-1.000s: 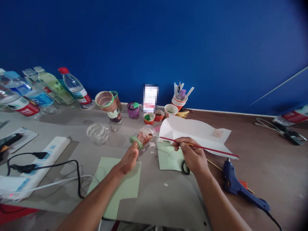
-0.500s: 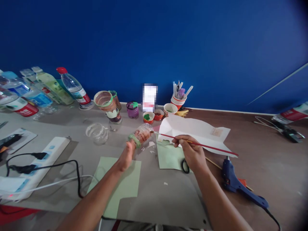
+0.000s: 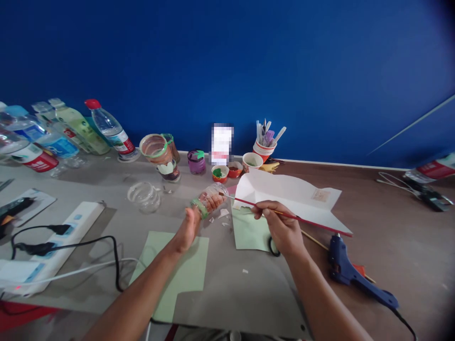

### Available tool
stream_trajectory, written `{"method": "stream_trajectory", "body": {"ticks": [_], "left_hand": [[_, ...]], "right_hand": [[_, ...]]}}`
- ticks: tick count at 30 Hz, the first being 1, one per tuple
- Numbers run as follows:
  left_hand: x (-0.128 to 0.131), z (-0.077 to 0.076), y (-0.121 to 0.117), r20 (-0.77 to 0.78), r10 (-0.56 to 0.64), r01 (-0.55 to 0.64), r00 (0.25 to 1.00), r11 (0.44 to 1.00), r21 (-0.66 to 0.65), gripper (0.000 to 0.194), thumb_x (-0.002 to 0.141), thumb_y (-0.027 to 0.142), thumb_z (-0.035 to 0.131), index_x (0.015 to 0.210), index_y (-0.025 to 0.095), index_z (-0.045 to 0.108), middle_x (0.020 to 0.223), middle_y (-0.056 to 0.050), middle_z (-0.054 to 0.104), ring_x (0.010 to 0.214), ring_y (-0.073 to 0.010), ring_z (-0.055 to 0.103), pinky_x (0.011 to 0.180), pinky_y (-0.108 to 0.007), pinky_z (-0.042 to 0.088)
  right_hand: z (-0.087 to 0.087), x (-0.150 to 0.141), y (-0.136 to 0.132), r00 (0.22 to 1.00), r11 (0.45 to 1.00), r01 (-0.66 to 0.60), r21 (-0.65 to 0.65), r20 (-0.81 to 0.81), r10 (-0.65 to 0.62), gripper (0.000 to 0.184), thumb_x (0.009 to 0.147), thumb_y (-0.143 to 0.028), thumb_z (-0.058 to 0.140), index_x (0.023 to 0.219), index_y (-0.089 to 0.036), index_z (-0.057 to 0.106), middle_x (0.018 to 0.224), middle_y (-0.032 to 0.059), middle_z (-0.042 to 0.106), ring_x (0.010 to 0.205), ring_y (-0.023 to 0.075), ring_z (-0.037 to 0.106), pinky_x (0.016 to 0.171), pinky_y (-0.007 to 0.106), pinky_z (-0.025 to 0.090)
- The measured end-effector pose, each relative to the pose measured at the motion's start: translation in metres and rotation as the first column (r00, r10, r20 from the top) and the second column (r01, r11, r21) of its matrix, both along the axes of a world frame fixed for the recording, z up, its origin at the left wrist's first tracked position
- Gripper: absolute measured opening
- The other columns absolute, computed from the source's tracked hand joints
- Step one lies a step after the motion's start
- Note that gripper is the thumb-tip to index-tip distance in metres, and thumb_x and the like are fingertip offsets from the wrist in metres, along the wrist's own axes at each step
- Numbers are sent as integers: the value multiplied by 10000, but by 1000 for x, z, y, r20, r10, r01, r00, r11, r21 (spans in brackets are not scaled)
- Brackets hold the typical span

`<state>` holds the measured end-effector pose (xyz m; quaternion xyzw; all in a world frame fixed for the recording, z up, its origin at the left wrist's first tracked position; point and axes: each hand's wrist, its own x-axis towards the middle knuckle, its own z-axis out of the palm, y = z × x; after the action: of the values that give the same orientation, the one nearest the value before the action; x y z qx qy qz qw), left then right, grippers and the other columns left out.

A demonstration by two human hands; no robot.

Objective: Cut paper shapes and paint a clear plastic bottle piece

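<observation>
Far to the left of the purple pot [image 3: 196, 162], several plastic bottles [image 3: 59, 144] crowd together against the wall, and a white power strip [image 3: 73, 225] with plugs in it lies nearer the person than the pot. A red-capped bottle [image 3: 115, 133] stands less far to the pot's left. Nearer than the pot and to its left sits a clear cut-down cup [image 3: 144, 197]; a brown-painted jar [image 3: 159, 154] with a green rim is just to the pot's left.

The left hand [image 3: 185, 232] is nearer than the pot, above a pale green sheet [image 3: 192, 267]. It holds the clear tumbler [image 3: 213, 199], green band toward the wrist, thumb raised free; whether its fingers are inside or around the wall I cannot tell. This tumbler lies tilted, nearer than the pot and slightly right of it.

Right of the pot stand two small paint cups, green [image 3: 219, 174] and brown [image 3: 234, 169], then a paper cup [image 3: 252, 161]. Nearer than these, the right hand [image 3: 280, 227] pinches a red-handled brush [image 3: 245, 202] between thumb and fingers, its tip at the tumbler's wall; contact is too small to judge. White paper [image 3: 284, 187] lies behind that hand. Farther right of the pot and nearer the person rests a blue glue gun [image 3: 344, 267].
</observation>
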<state>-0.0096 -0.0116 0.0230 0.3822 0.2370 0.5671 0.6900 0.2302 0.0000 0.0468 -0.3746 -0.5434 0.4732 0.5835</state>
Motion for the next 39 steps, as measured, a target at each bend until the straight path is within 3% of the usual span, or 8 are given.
{"method": "stream_trajectory", "body": {"ticks": [7,13,17,21,24,30,35,39], "left_hand": [[-4,-10,4,-128,59,-47,990,994,95,824,837,779,369,1444,230,459,1524,-97,448,1487,-307,242,1229,-479,152],[-3,-8,4,-200,72,-46,977,990,133,854,829,806,315,1434,224,472,1489,-95,495,1477,-304,271,1219,-475,190],[-6,-22,1,-280,87,-58,956,992,113,840,818,812,346,1427,245,464,1498,-92,483,1480,-304,263,1207,-493,208],[-10,-32,3,-363,156,-99,919,980,171,858,829,812,311,1452,232,414,1513,-104,459,1486,-301,248,1217,-495,174],[-12,-26,2,-425,185,-92,886,968,232,837,859,785,276,1481,232,367,1532,-102,431,1488,-288,242,1233,-473,138],[-9,-5,-7,-603,194,36,774,937,347,859,888,741,292,1551,204,194,1582,-136,331,1485,-318,235,1227,-486,136],[-12,-9,-7,-682,257,2,684,935,355,879,883,749,268,1548,178,200,1590,-153,300,1507,-330,139,1228,-491,79],[-14,-13,-7,-698,248,11,672,939,344,896,868,763,295,1545,182,213,1586,-162,303,1507,-341,129,1222,-522,74]], "right_hand": [[6,6,-2,961,995,-53,81,277,28,167,895,-190,576,883,-236,737,825,29,697,753,167,619,692,305,502],[9,4,-6,980,984,-85,157,194,54,225,919,-152,541,936,-272,731,863,15,689,758,152,613,682,286,501],[10,-2,-8,972,976,-93,198,231,45,233,923,-145,544,986,-275,727,922,24,686,777,149,625,696,290,507],[8,-1,-7,950,982,-75,173,311,18,214,904,-132,550,931,-248,727,861,27,684,787,164,628,693,301,501],[8,0,-7,958,985,-53,165,287,4,214,900,-126,543,897,-244,723,825,21,677,748,157,616,668,295,496],[10,-5,-9,971,977,-65,205,240,15,217,928,-153,533,972,-254,720,905,35,686,743,150,620,684,306,508],[6,-2,-7,967,985,-45,169,255,1,226,905,-124,542,906,-254,727,841,20,677,750,151,609,670,291,488],[9,-3,-9,986,976,-32,213,169,-5,248,918,-125,525,947,-265,727,866,21,678,733,147,609,673,298,497]]}}
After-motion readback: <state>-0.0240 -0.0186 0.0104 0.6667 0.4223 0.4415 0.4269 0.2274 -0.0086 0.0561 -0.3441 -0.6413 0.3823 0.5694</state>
